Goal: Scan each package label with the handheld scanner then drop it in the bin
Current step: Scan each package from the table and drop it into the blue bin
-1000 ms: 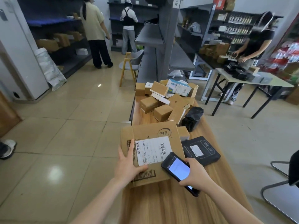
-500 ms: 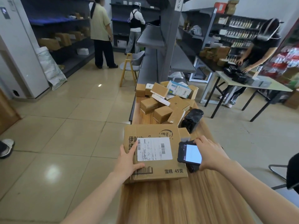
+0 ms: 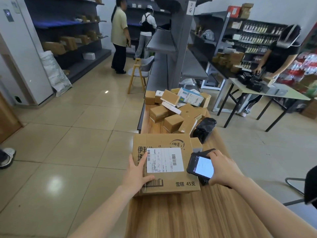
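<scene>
In the head view, our left hand [image 3: 137, 174] lay spread flat on the near left part of the big carton [image 3: 171, 188], which sat on the wooden worktop [image 3: 188, 219] with its white label [image 3: 164, 159] facing up. Our right hand [image 3: 224, 169] curled round the handheld scanner [image 3: 200, 166] just beside the carton's right edge, lit screen toward us. We judged the scanning step in hand: the next move called for aiming the scanner at a barcode on the label, then carrying the carton to a bin we could not see here.
</scene>
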